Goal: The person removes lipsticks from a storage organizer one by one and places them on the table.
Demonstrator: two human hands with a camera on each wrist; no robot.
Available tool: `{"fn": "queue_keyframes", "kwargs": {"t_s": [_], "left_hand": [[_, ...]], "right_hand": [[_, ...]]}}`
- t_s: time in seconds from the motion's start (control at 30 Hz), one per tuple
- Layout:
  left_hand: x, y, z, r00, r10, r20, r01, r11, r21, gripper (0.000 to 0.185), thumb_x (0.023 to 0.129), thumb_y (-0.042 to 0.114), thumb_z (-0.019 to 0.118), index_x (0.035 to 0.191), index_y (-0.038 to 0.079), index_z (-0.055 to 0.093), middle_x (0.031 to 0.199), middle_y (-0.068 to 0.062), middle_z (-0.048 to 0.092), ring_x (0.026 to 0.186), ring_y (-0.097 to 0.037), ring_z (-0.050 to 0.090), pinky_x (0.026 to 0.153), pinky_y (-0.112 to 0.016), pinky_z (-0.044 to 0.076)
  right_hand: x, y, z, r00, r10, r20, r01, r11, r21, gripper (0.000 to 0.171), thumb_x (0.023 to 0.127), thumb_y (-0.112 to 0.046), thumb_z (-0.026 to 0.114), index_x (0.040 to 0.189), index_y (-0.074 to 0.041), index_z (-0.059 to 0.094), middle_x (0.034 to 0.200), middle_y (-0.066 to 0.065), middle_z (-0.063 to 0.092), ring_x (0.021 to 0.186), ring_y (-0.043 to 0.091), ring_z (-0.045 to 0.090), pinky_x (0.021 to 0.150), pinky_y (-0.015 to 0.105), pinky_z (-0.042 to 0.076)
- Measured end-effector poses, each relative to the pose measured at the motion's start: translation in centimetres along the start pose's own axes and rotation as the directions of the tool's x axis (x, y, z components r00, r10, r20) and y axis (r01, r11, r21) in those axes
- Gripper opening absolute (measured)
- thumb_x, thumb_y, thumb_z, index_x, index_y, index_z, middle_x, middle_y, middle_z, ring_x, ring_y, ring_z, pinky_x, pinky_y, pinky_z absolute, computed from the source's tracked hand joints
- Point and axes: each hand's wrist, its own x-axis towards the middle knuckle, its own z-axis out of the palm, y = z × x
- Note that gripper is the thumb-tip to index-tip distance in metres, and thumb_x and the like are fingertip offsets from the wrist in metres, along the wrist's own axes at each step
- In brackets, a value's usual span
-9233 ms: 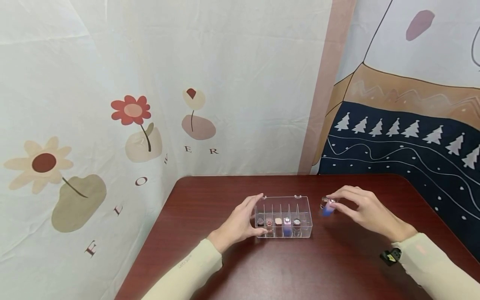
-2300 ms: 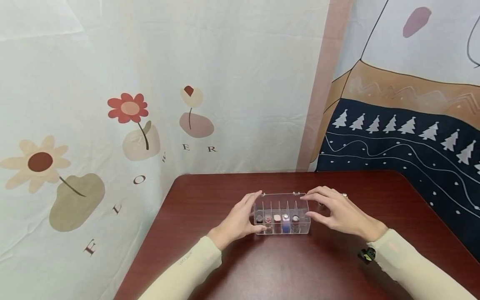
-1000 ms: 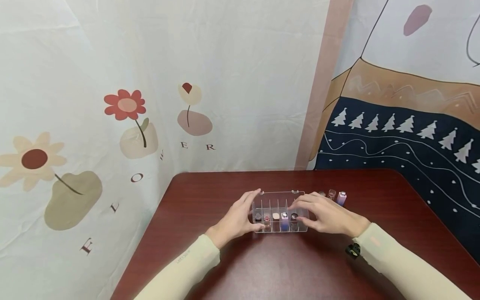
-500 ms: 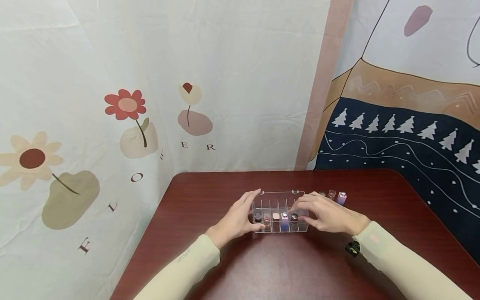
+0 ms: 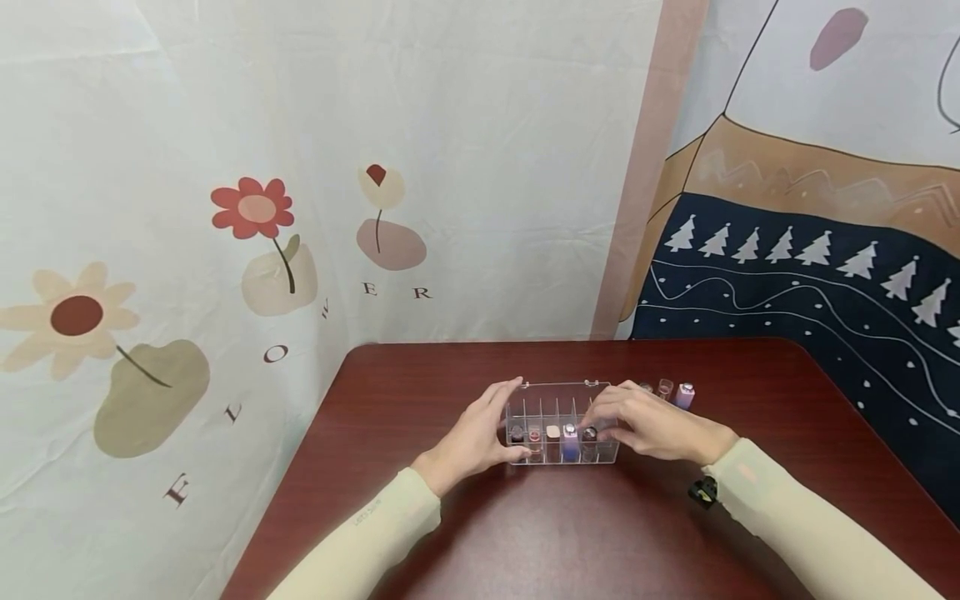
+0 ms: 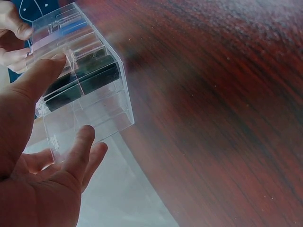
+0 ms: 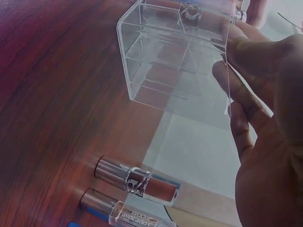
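Note:
A clear plastic organizer [image 5: 551,463] with narrow compartments stands on the table. My left hand [image 5: 468,437] grips its left end, thumb in front and fingers behind. In the organizer's front row are several lip tubes, among them a dark one [image 6: 83,82] near my left thumb and a pink-to-blue one [image 5: 571,443]. My right hand [image 5: 652,425] reaches over the right end and appears to pinch the top of the rightmost lipstick tube [image 5: 589,435]. In the right wrist view that tube [image 7: 208,21] has a brown end, and the thumb partly covers its top.
To the organizer's right, tubes stand on the dark red table [image 5: 600,525]: a pink-to-blue one [image 5: 685,396] and a clear-capped one [image 5: 665,388]. Another is partly hidden behind my right hand. Behind the table hangs a printed cloth [image 5: 495,208].
Earlier, my right hand held a pink-to-blue tube on the right; that tube now stands on the table. The hand moved left to the organizer, its fingers closing on the rightmost tube. My left hand stayed.

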Motion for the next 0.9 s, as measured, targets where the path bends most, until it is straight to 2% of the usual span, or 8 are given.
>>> {"fn": "queue_keyframes", "kwargs": {"t_s": [0.13, 0.37, 0.63, 0.8, 0.9], "left_hand": [[-0.03, -0.04, -0.02, 1.0, 0.004, 0.001, -0.004, 1.0, -0.007, 0.115, 0.088, 0.022, 0.106, 0.18, 0.008, 0.038, 0.175, -0.018, 0.052, 0.12, -0.032, 0.085, 0.12, -0.046, 0.068], [-0.02, -0.03, -0.08, 1.0, 0.009, -0.003, -0.009, 1.0, 0.004, 0.115, 0.088, 0.022, 0.106, 0.179, 0.008, 0.038, 0.175, -0.019, 0.053, 0.137, -0.04, 0.076, 0.124, -0.048, 0.065], [-0.02, 0.05, -0.08, 1.0, 0.007, 0.004, -0.007, 1.0, 0.005, 0.115, 0.088, 0.022, 0.106, 0.179, 0.007, 0.038, 0.175, -0.019, 0.052, 0.138, -0.04, 0.076, 0.124, -0.048, 0.065], [-0.02, 0.05, -0.07, 1.0, 0.004, 0.005, -0.004, 1.0, 0.003, 0.115, 0.088, 0.022, 0.106, 0.18, 0.007, 0.037, 0.175, -0.019, 0.052, 0.133, -0.038, 0.079, 0.122, -0.046, 0.067], [-0.04, 0.03, -0.07, 1.0, -0.001, 0.006, 0.001, 1.0, 0.006, 0.115, 0.088, 0.022, 0.106, 0.18, 0.008, 0.037, 0.175, -0.018, 0.052, 0.125, -0.034, 0.083, 0.121, -0.046, 0.067]], "right_hand": [[0.11, 0.04, 0.02, 0.999, 0.027, 0.019, -0.027, 1.0, 0.008, 0.039, 0.099, -0.011, 0.093, 0.132, -0.029, 0.087, 0.123, -0.019, 0.084, 0.119, 0.006, 0.075, 0.105, 0.045, 0.059], [0.25, 0.03, 0.15, 0.995, 0.093, 0.029, -0.094, 0.995, 0.029, 0.035, 0.101, -0.014, 0.092, 0.131, -0.029, 0.087, 0.123, -0.018, 0.084, 0.12, 0.008, 0.073, 0.106, 0.045, 0.06], [0.16, 0.02, 0.46, 0.993, 0.12, -0.007, -0.119, 0.992, 0.032, 0.033, 0.1, -0.014, 0.091, 0.129, -0.028, 0.088, 0.125, -0.016, 0.084, 0.12, 0.009, 0.073, 0.106, 0.045, 0.06], [0.12, -0.14, 0.63, 0.992, 0.119, -0.037, -0.118, 0.993, 0.02, 0.031, 0.099, -0.015, 0.091, 0.127, -0.028, 0.088, 0.123, -0.015, 0.083, 0.118, 0.009, 0.072, 0.105, 0.044, 0.06], [0.12, -0.2, 0.71, 0.992, 0.119, -0.05, -0.118, 0.993, 0.021, 0.03, 0.099, -0.016, 0.092, 0.126, -0.028, 0.088, 0.121, -0.016, 0.082, 0.117, 0.007, 0.07, 0.103, 0.043, 0.06]]}}
